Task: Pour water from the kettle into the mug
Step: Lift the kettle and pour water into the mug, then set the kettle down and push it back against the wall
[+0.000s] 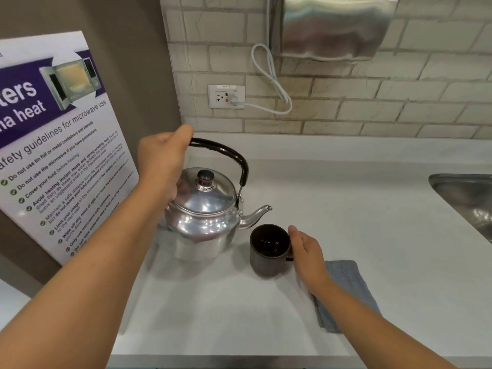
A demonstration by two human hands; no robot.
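Your left hand (162, 158) is closed around the left end of the black handle (226, 153) of the kettle (205, 217), at the centre of the frame. The kettle is shiny metal with a domed lid (210, 194) and a dark knob (205, 177) on top. It looks upright or only slightly tipped; whether its base touches the white tabletop (346, 209) or is just lifted, you cannot tell from this view. Its spout (257, 214) points toward the right of the frame and ends just above and to the left of the mug's rim.

The mug (269, 250) is dark and stands upright on the tabletop, just right of the kettle and a little lower in the frame. Small glints show inside it, but what they are cannot be made out. Your right hand (306, 251) is wrapped around the right side of the mug where its handle sits, thumb near the rim, gripping it.

A folded blue-grey cloth (346, 291) lies flat on the tabletop at lower right, partly under your right forearm. At the right edge of the frame you see the corner of a steel sink (466, 198). On the brick-tiled wall at upper centre is a white outlet (226, 96) with a white cord (269, 75) plugged in, looping up toward a metal dispenser (332, 25) at the top. A microwave safety poster (58, 145) leans at the left.
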